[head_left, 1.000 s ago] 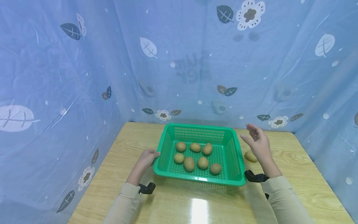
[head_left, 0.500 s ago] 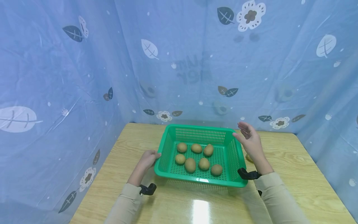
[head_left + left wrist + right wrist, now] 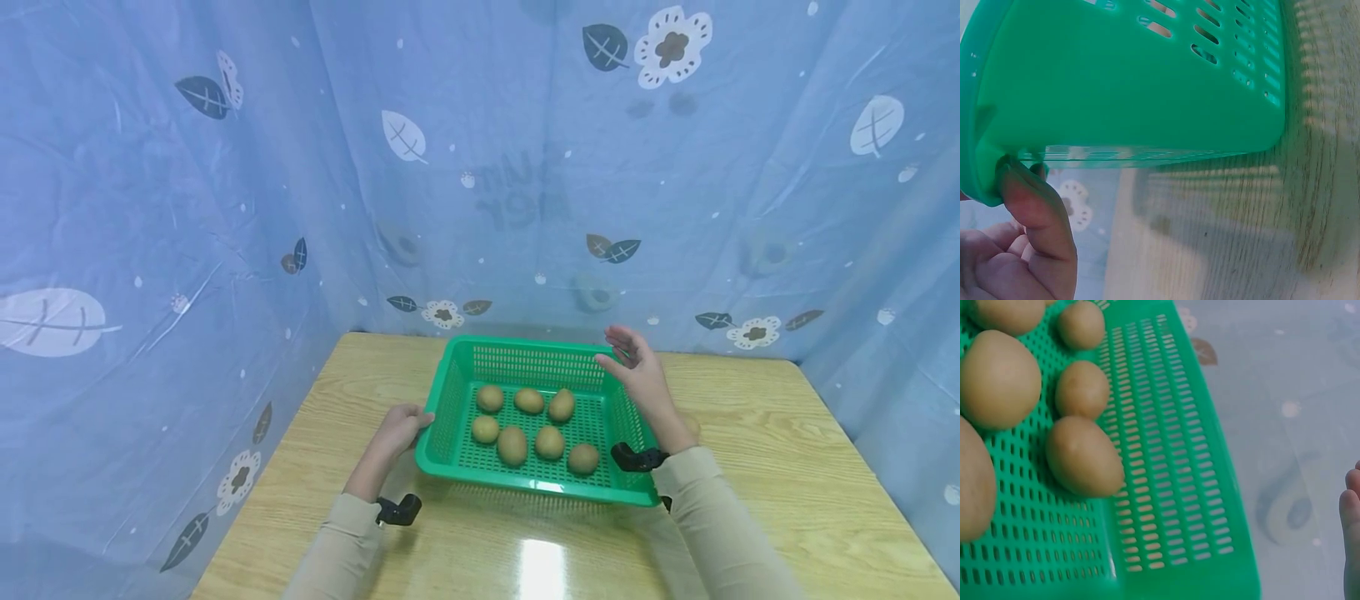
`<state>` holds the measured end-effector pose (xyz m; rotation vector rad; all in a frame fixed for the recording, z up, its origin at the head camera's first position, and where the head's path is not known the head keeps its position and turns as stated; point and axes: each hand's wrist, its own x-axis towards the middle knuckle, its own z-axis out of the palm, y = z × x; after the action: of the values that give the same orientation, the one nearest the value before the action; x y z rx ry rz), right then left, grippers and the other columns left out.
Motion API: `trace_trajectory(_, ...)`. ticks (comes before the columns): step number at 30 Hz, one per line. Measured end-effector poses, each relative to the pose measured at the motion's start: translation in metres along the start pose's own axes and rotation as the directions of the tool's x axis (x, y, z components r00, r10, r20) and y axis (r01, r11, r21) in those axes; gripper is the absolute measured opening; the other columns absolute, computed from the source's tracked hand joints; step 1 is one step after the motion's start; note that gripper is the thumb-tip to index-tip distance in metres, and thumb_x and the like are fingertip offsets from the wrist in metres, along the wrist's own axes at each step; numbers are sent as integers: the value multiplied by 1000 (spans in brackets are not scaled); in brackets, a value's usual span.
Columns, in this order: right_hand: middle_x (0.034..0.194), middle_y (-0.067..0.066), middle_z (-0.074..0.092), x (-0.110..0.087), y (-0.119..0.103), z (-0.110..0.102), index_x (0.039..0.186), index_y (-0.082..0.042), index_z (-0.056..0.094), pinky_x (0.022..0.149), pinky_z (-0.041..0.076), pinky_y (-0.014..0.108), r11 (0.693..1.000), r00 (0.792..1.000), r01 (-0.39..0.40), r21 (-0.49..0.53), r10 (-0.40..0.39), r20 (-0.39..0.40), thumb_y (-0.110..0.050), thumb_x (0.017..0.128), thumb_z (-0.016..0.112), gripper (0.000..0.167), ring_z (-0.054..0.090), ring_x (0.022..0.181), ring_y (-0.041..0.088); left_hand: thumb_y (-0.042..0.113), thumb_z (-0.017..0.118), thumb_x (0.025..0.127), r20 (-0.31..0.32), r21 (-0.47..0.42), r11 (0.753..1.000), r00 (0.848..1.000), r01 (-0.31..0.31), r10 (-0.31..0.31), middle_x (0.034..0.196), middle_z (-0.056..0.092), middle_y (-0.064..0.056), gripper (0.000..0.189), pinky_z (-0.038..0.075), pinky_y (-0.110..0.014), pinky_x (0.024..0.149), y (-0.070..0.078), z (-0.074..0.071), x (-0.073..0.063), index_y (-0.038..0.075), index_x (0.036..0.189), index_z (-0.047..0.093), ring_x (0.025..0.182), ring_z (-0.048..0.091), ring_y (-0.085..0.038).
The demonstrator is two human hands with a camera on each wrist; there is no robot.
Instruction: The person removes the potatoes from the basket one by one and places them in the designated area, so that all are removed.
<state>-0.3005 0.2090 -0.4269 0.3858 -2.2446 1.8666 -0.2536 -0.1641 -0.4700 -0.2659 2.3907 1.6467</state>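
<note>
A green plastic basket (image 3: 495, 477) with slotted walls sits on the wooden table. Several potatoes (image 3: 512, 446) lie spread over its floor in two loose rows. My left hand (image 3: 397, 429) grips the rim at the basket's left side, fingers curled under the edge in the left wrist view. My right hand (image 3: 643, 379) hovers over the basket's right end, thumb and fingers apart with nothing between them. In the right wrist view, part of that hand shows at the right edge, away from the nearest potato (image 3: 1085, 456). One more potato (image 3: 692, 427) lies outside, mostly hidden behind my right wrist.
The wooden table (image 3: 780, 467) stretches out on both sides of the basket. Blue patterned curtains (image 3: 517, 275) hang close behind the table and along its left and right sides. Black wrist cameras (image 3: 400, 509) are strapped at both cuffs.
My right hand has moved left, from above the loose potato to over the basket's right end, and its wrist now covers most of that potato. My left hand stays on the rim.
</note>
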Motion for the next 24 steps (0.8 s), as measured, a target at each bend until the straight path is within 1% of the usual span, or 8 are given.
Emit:
trace_trajectory(2, 142, 20, 39, 2, 3, 4, 143, 1, 31, 112, 29, 39, 1000, 1000, -7, 10, 7, 9, -12, 92, 62, 60, 36, 133, 34, 19, 50, 97, 1, -1, 1000, 1000, -2, 2, 98, 64, -16, 34, 51, -31, 74, 0, 0, 0, -9, 115, 57, 85, 63, -20)
trace_trajectory(5, 142, 21, 39, 5, 5, 11, 142, 1, 32, 113, 27, 42, 999, 1000, -19, 25, 19, 20, -13, 92, 62, 60, 35, 133, 34, 19, 50, 97, 1, 2, 1000, 1000, -7, 7, 98, 64, -15, 34, 52, -32, 75, 0, 0, -1, -9, 115, 57, 85, 63, -20)
trace_trajectory(8, 143, 21, 38, 9, 9, 16, 142, 1, 31, 113, 26, 43, 999, 999, -32, 26, 31, 42, -15, 92, 62, 61, 35, 134, 34, 20, 50, 97, 1, 2, 1000, 1000, -9, 9, 97, 65, -14, 34, 52, -34, 76, 0, 0, -1, -8, 115, 57, 84, 63, -19)
trace_trajectory(12, 145, 22, 36, 15, 18, 21, 144, 0, 29, 114, 25, 42, 997, 995, -70, 24, 68, 76, -18, 92, 62, 64, 33, 136, 34, 20, 50, 97, -1, 0, 1000, 1000, -7, 7, 98, 65, -14, 34, 52, -35, 79, 1, 0, -1, -8, 115, 57, 85, 63, -19)
trace_trajectory(18, 148, 20, 34, 17, 31, 25, 146, -2, 27, 115, 24, 42, 988, 978, -155, 27, 150, 144, -17, 94, 60, 64, 31, 137, 34, 19, 50, 97, 3, -12, 1000, 1000, 5, -5, 98, 65, -14, 34, 52, -34, 79, -2, 1, 2, -8, 116, 57, 85, 64, -18)
trace_trajectory(20, 148, 20, 34, 17, 33, 26, 146, -2, 27, 115, 23, 43, 985, 973, -170, 10, 166, 162, -17, 94, 60, 63, 31, 137, 35, 19, 50, 97, 0, -14, 1000, 1000, 5, -5, 97, 66, -14, 34, 52, -34, 78, -3, 1, 1, -8, 116, 57, 84, 64, -18)
trace_trajectory(24, 147, 20, 35, 18, 37, 26, 145, -3, 29, 114, 24, 43, 980, 960, -197, -33, 200, 194, -25, 92, 63, 66, 31, 138, 34, 19, 50, 97, 3, -15, 1000, 1000, -1, 1, 98, 65, -14, 34, 52, -33, 78, -2, 0, 1, -9, 116, 57, 84, 63, -18)
